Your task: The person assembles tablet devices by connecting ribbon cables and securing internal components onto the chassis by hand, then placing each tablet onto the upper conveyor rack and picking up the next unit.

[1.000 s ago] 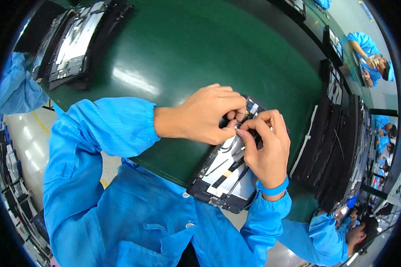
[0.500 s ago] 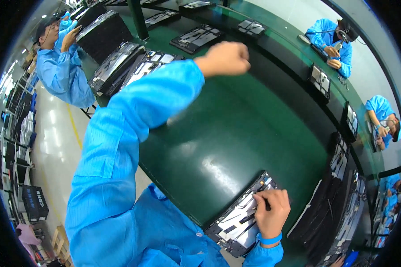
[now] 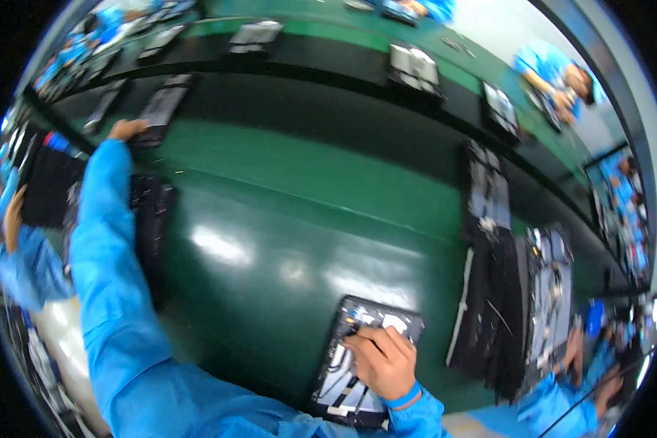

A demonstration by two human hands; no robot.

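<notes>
At the front of the green table an opened, flat black device [image 3: 339, 390] with silver battery-like packs lies tilted slightly. My right hand [image 3: 383, 361], wearing a blue wristband, rests over its upper part; thumb and fingers pinch together near its left edge, and what is between them is hidden. Far to the left, my outstretched left hand [image 3: 128, 130] has its fingers closed on the near corner of another opened device [image 3: 166, 109] on the black belt. That hand is somewhat blurred.
Along the black belt [image 3: 306, 102] sit more opened devices, such as one grey device [image 3: 414, 69]. Stacked devices [image 3: 549, 299] and black strip-like material [image 3: 489, 314] stand at right. A dark stack [image 3: 150, 233] lies beside my left arm. People in blue work at both sides and across.
My left hand has gone from mid-air above the table to a device on the belt. The view has turned left. My right hand stays pinched over the near device.
</notes>
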